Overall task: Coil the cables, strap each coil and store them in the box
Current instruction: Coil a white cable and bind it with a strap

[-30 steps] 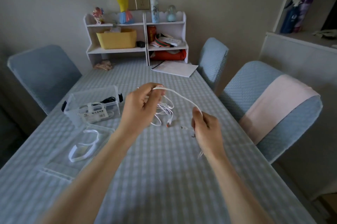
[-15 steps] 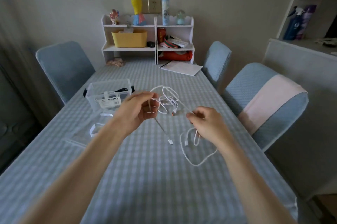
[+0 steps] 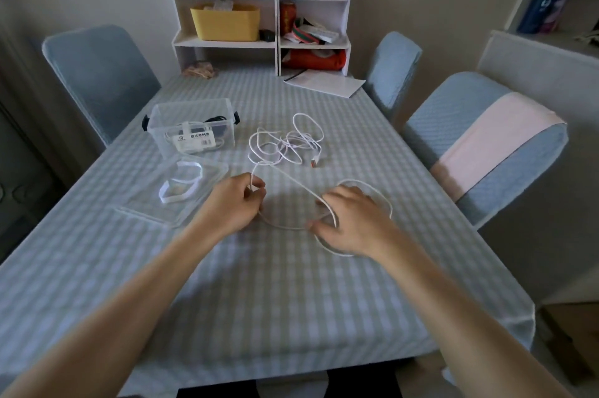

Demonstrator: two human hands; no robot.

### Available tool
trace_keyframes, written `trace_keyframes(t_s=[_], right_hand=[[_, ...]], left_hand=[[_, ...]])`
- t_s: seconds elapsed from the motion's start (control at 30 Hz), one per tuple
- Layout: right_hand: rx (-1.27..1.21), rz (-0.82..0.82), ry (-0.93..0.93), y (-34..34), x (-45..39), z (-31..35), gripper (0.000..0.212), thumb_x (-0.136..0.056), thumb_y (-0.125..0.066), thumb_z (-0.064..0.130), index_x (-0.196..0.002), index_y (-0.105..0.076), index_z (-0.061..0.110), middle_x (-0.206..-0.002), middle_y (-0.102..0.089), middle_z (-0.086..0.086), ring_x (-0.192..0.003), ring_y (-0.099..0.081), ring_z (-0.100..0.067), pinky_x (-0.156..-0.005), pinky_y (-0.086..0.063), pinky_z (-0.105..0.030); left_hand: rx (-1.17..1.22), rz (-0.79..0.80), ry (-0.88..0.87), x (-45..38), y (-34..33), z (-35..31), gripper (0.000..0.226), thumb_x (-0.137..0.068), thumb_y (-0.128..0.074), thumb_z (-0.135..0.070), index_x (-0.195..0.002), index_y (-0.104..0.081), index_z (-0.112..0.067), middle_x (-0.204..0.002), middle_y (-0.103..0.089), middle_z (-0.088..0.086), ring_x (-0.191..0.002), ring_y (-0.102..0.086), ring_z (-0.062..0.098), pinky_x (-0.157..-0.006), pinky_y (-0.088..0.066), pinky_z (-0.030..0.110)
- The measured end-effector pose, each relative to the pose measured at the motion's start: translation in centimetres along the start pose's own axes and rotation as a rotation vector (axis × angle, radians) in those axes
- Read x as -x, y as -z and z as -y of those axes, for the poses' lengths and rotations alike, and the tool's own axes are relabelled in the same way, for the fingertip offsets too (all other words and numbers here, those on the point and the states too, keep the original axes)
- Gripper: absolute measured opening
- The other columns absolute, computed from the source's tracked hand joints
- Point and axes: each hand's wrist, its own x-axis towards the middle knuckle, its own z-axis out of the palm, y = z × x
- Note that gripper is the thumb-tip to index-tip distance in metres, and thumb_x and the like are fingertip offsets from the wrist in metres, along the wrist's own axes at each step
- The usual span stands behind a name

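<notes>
White cable lay tangled mid-table, one strand running to a loop under the hands. Left hand pinched the strand; right hand gripped the loop against the cloth. Clear box stood left, lid beside it.

2 bare forearms, no sleeves.

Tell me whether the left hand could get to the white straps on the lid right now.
Probably yes, once it lets go. The left hand is pinching the white cable; the white straps lie on the clear lid just to its left, with nothing between them.
</notes>
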Motion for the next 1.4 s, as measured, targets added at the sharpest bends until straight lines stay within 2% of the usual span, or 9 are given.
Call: trace_keyframes(t_s=[0.2,0.37,0.5,0.73,0.9,1.0,1.1,1.23,1.4], right_hand=[[0.152,0.011,0.002,0.4,-3.4,-3.3,0.038,-0.088,-0.035,0.031,-0.112,-0.062,0.017,-0.121,-0.064,-0.002,-0.117,-0.056,-0.027,-0.098,-0.044,-0.042],[0.275,0.018,-0.096,2.0,-5.9,-7.4,0.019,-0.099,-0.044,0.024,-0.107,-0.06,0.016,-0.115,-0.063,-0.004,-0.114,-0.057,-0.028,-0.094,-0.044,-0.04],[0.344,-0.05,-0.235,3.2,-6.5,-8.5,0.022,-0.096,-0.047,0.016,-0.115,-0.057,0.015,-0.122,-0.061,-0.006,-0.117,-0.056,-0.029,-0.094,-0.04,-0.039],[-0.053,-0.172,0.028,3.3,-6.1,-3.5,0.047,-0.087,-0.054,0.014,-0.134,-0.056,0.017,-0.128,-0.063,-0.002,-0.121,-0.052,-0.023,-0.107,-0.033,-0.034],[-0.24,-0.336,0.13,1.1,-5.8,-1.3,0.046,-0.084,-0.06,0.018,-0.13,-0.06,0.017,-0.122,-0.065,0.001,-0.114,-0.053,-0.014,-0.101,-0.039,-0.03],[-0.28,-0.408,0.232,-0.1,-5.5,-0.8,0.042,-0.083,-0.057,0.02,-0.124,-0.064,0.012,-0.122,-0.063,-0.001,-0.117,-0.056,-0.018,-0.103,-0.045,-0.038],[-0.201,-0.429,0.379,-1.0,-4.8,-0.1,0.03,-0.08,-0.062,0.017,-0.107,-0.07,0.01,-0.11,-0.063,-0.002,-0.108,-0.057,-0.02,-0.098,-0.044,-0.031],[-0.079,-0.16,0.274,-1.8,-4.1,-0.1,0.035,-0.078,-0.056,0.037,-0.102,-0.072,0.018,-0.1,-0.061,0.006,-0.101,-0.055,-0.017,-0.093,-0.045,-0.035],[-0.037,-0.262,0.218,-1.1,-4.1,0.2,0.025,-0.079,-0.057,0.04,-0.083,-0.068,0.018,-0.088,-0.055,0.003,-0.088,-0.057,-0.019,-0.077,-0.048,-0.031]], left_hand=[[-0.135,0.065,-0.057,-2.5,-1.4,-0.7,0.029,-0.095,-0.052,-0.017,-0.123,-0.057,-0.016,-0.074,-0.066,-0.004,-0.082,-0.064,0.019,-0.077,-0.048,0.033],[-0.058,0.135,-0.008,-4.7,-3.5,-3.2,0.028,-0.088,-0.044,-0.007,-0.083,-0.071,-0.008,-0.06,-0.068,-0.001,-0.07,-0.065,0.016,-0.072,-0.052,0.032],[0.046,0.201,0.067,-5.9,-5.3,-5.9,0.031,-0.087,-0.044,-0.008,-0.076,-0.073,-0.007,-0.055,-0.068,0.007,-0.049,-0.061,0.012,-0.051,-0.047,0.02],[0.456,0.254,0.283,-5.1,-3.0,-5.8,0.019,-0.092,-0.058,-0.011,-0.082,-0.072,-0.002,-0.059,-0.066,0.014,-0.046,-0.058,0.019,-0.045,-0.044,0.021],[0.782,0.163,0.295,-3.6,0.5,-2.4,0.037,-0.093,-0.06,-0.034,-0.074,-0.068,-0.004,-0.048,-0.054,0.008,-0.038,-0.045,0.017,-0.038,-0.037,0.02],[0.677,0.13,0.244,-2.8,1.9,-0.4,0.039,-0.094,-0.059,-0.04,-0.071,-0.071,-0.011,-0.046,-0.041,0.002,-0.039,-0.031,0.014,-0.04,-0.026,0.022],[0.377,0.105,0.183,-2.1,2.3,0.6,0.041,-0.094,-0.059,-0.044,-0.067,-0.072,-0.016,-0.05,-0.049,0.001,-0.041,-0.039,0.014,-0.042,-0.03,0.023],[-0.159,-0.045,0.008,-1.8,1.5,1.4,0.053,-0.096,-0.055,-0.043,-0.056,-0.053,-0.008,-0.051,-0.054,0.004,-0.059,-0.058,0.019,-0.06,-0.042,0.029],[-0.102,-0.116,0.015,-2.0,1.1,1.5,0.05,-0.097,-0.053,-0.039,-0.059,-0.049,-0.006,-0.056,-0.054,0.007,-0.061,-0.054,0.02,-0.057,-0.039,0.024]])
